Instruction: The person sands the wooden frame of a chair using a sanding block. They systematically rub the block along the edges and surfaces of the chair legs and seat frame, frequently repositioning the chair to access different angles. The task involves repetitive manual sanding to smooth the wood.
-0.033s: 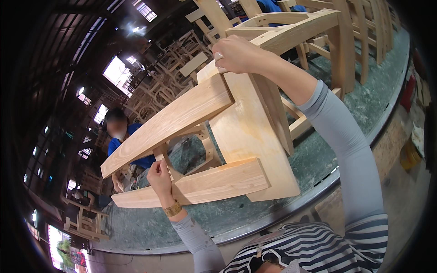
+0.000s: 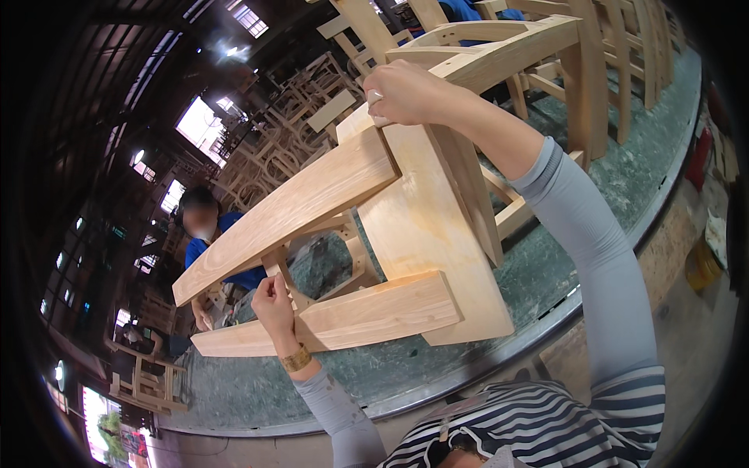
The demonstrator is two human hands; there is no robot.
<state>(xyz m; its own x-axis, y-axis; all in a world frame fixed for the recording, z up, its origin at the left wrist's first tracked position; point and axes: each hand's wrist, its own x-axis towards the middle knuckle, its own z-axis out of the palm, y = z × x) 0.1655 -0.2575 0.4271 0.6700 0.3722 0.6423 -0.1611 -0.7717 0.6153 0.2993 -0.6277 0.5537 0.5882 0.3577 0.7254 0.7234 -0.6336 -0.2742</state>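
Observation:
A pale, unfinished wooden chair frame (image 2: 437, 222) lies on its side on the green tabletop (image 2: 386, 382). Two tapered legs point left from its broad board, an upper leg (image 2: 289, 214) and a lower leg (image 2: 382, 312). Across the lower leg reaches my left hand (image 2: 275, 308), its fingers curled into a pinch beside the crosspiece; what they hold, if anything, is hidden. My right hand (image 2: 409, 92) is closed at the far top end of the broad board. A small white thing (image 2: 380, 120) peeks out under its fingers, too covered to name.
More wooden chair frames (image 2: 589, 86) stand along the table at the right. Opposite, a person in blue (image 2: 226, 222) has a hand near the leg tips. Several frames are piled in the background, and the metal table edge (image 2: 476, 374) curves in front of me.

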